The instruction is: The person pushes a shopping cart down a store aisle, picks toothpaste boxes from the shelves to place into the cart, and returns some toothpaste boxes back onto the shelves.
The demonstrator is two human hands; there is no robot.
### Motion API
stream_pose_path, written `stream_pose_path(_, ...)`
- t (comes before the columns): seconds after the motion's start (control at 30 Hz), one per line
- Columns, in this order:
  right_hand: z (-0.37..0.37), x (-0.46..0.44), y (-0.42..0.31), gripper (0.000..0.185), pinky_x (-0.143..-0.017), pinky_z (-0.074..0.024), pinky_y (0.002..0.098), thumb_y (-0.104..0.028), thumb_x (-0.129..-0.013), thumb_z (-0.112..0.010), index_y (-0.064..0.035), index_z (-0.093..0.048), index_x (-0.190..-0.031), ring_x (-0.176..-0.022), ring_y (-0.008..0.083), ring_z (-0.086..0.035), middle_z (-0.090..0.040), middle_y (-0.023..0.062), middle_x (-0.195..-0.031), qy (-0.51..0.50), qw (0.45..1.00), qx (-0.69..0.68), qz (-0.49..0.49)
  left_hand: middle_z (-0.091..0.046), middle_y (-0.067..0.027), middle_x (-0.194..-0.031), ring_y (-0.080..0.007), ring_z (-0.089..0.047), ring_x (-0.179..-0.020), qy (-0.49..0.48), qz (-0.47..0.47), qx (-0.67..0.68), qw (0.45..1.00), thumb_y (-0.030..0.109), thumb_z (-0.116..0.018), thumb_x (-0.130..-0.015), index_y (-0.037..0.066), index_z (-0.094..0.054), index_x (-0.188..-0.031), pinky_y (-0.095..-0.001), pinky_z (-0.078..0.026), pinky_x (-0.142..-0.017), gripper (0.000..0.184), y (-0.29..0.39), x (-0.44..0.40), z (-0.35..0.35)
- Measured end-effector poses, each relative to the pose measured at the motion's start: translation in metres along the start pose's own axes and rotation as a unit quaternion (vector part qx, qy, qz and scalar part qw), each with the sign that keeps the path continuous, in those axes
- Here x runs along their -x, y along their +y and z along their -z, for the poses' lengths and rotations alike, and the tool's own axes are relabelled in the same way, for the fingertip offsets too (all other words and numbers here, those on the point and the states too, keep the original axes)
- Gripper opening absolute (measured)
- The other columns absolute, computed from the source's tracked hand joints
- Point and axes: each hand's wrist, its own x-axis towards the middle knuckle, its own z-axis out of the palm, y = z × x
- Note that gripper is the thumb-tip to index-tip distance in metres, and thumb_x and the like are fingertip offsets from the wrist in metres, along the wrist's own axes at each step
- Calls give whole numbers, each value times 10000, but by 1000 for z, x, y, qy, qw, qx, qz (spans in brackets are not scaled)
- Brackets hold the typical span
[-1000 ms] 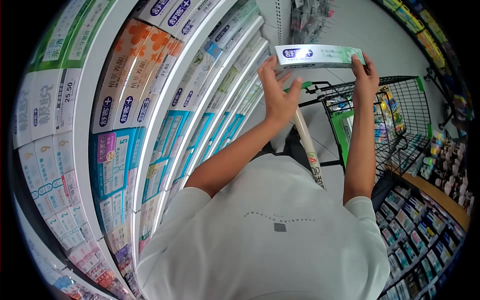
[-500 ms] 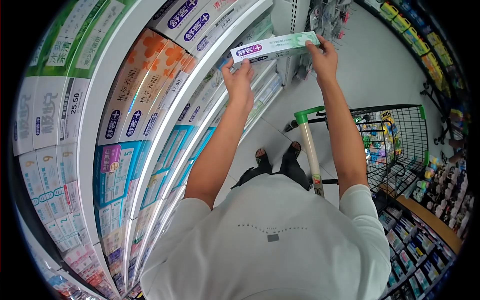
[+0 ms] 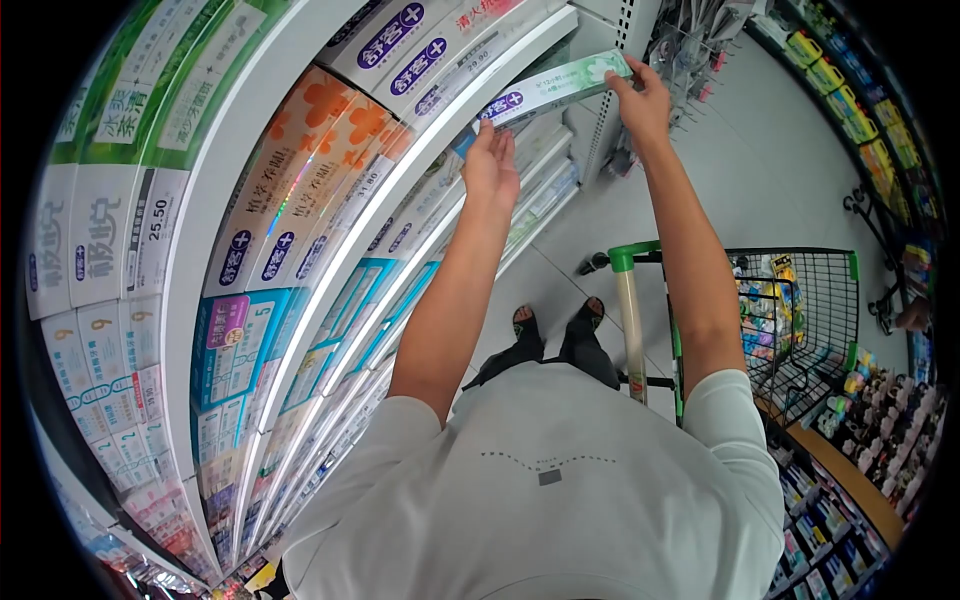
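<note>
A long white and green toothpaste box is held up between both hands, in front of the shelves. My left hand has its thumb and fingers at the box's left end, under the purple logo. At the green right end, my right hand pinches the box between thumb and fingers. The box is tilted, right end higher. Its left end is close to a shelf edge, where similar toothpaste boxes stand.
Shelves of toothpaste boxes curve along the left. A shopping cart with colourful packages stands on the right, its green handle near my right forearm. Hanging packages are at the top, and another display is at the lower right.
Both hands have carried the box leftward and upward, toward the shelf. The cart handle and my feet show more fully, and the shelves have shifted in view.
</note>
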Motion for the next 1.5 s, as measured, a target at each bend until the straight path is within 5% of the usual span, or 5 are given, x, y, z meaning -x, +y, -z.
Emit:
stream_pose_path(0.5, -53, -32, 3, 455, -879, -472, 347, -242, -799, -675, -61, -608, -1210, -989, 279, -626, -629, 169, -1121, -3, 998, 30, 60, -476, -187, -1225, -301, -477, -1219, -4, 43, 104, 994, 203, -628, -912, -12, -410, -1122, -429, -361, -1093, 372, 0, -7, 1)
stream_pose_path(0.97, -79, -18, 1, 544, -899, -525, 311, -82, -789, -720, 60, -492, -1263, -1054, 265, -617, -503, 226, -1277, 43, 982, -174, 61, -494, -186, -1176, -308, -508, -1179, 27, 14, 135, 990, 163, -529, -958, -32, -450, -1106, -406, -417, -1053, 257, -4, -12, -5)
stream_pose_path(1.3, -79, 1, 1, 605, -883, -527, 338, -152, -777, -750, 103, -470, -1249, -1140, 289, -564, -491, 254, -1302, 90, 985, -92, 116, -574, -86, -1029, -233, -568, -1079, 41, 12, 125, 991, 159, -518, -956, 12, -544, -1069, -351, -430, -1021, 188, -3, -13, -14)
stream_pose_path(1.4, -89, 3, -2, 763, -769, -541, 365, -363, -754, -767, 68, -432, -1288, -965, 268, -612, -559, 207, -1181, 1, 964, -188, -187, -533, -151, -1121, -251, -550, -1074, 32, -3, 105, 994, 192, -455, -987, -22, -475, -1157, -361, -456, -988, 274, -2, -17, -16)
stream_pose_path(1.5, -94, 3, 0, 743, -737, -544, 344, -338, -766, -760, 64, -421, -1292, -926, 247, -621, -568, 185, -1132, -96, 935, -224, -257, -534, -158, -1152, -248, -539, -1103, 42, 7, 78, 996, 187, -452, -985, -17, -480, -1182, -355, -459, -980, 284, 0, -23, -19)
